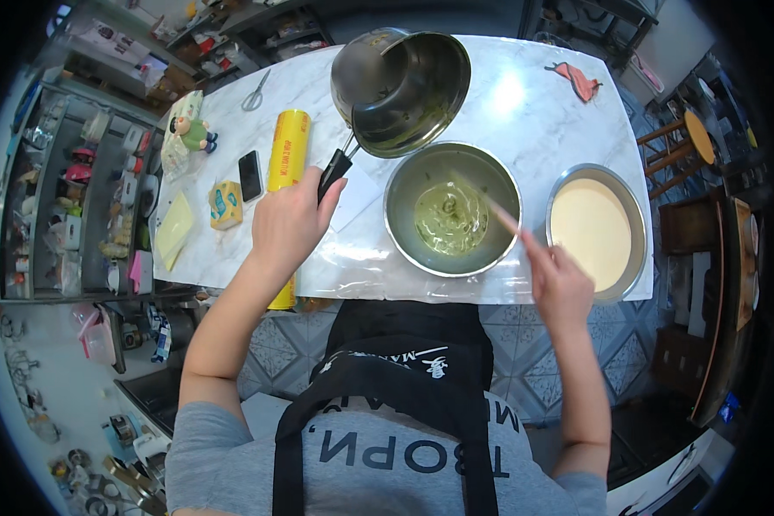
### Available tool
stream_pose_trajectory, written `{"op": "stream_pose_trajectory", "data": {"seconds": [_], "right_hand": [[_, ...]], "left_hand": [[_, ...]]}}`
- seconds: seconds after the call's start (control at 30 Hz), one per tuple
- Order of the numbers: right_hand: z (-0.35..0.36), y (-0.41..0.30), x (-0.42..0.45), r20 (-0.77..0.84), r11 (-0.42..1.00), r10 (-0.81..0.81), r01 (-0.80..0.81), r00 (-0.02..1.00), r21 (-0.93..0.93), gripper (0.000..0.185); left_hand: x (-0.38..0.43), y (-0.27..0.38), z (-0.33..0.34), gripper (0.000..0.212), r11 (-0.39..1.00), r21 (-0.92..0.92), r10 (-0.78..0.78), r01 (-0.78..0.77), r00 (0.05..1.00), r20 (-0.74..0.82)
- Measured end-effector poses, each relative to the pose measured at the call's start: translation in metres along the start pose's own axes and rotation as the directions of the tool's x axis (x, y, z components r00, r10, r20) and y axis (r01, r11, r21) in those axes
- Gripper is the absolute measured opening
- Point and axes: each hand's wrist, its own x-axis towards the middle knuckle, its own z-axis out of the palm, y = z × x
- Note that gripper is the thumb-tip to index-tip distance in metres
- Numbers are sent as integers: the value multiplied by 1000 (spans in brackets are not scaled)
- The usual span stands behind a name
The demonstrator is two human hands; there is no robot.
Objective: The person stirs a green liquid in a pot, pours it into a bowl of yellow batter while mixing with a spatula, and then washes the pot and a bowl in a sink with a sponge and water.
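Note:
My left hand (290,216) grips the black handle (335,173) of a metal saucepan (419,97). The pan is tipped on its side above the far rim of a round metal mixing bowl (400,200), its inside smeared with greenish residue. Pale green liquid (451,222) with ripples lies in the bowl's bottom. With my right hand (560,284) I hold a slim, light-coloured stirring tool (506,218), blurred, its far end inside the bowl; its exact kind cannot be told. Right of the bowl, a metal pan (637,258) contains smooth cream-coloured mixture (590,226).
Left on the marble-patterned table (355,258) are a yellow plastic-wrap roll (290,145), a phone (250,175), a yellow tissue pack (226,205), a figurine (195,134) and scissors (254,98). A reddish cloth (577,80) lies at the far right. Shelves (97,200) stand beyond the left edge.

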Motion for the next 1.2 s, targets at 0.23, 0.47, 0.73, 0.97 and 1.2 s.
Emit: {"op": "stream_pose_trajectory", "data": {"seconds": [0.23, 0.47, 0.73, 0.97, 1.2], "right_hand": [[-25, 9, 125, -180, 840, -325, 195, 929, -507, 52], [-18, -36, 98, 154, 978, -19, -14, 988, 208, 47], [-25, -92, 67, 505, 122, -74, -494, 860, 861, 43], [-32, -99, 41, 594, -235, -105, -600, 798, 765, 43], [18, -48, -34, 86, 976, 184, -192, 979, 99, 46]], "left_hand": [[12, 17, -13, 29, 992, 80, 93, -101, 990, 107], [-2, 12, -29, 25, 997, 62, 52, -49, 997, -48], [-12, 7, -10, 27, 998, 54, 32, -23, 984, -175], [-5, 14, 17, 27, 1000, 0, 16, -16, 975, -220], [-7, 13, 36, 24, 977, -200, -114, 78, 977, -179]]}}
